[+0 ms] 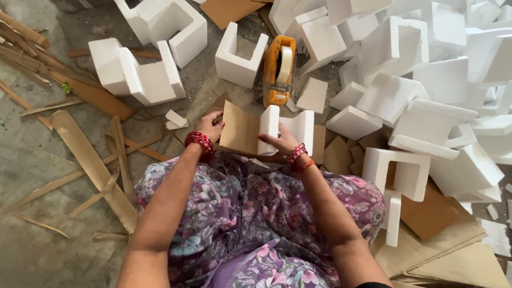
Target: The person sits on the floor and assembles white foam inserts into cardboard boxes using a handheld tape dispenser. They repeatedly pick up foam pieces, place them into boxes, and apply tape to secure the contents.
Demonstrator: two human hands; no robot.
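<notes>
Dusty grey concrete floor (32, 250)

Foam packing pieces and cardboard, no labels, signs or screens

A white U-shaped foam packing block (285, 129) stands against a brown cardboard sheet (240, 129) in front of the person's lap; more white foam corner blocks (421, 90) are heaped to the right, two (140, 74) lie at upper left, and flat brown cardboard sheets (453, 250) lie at lower right
</notes>
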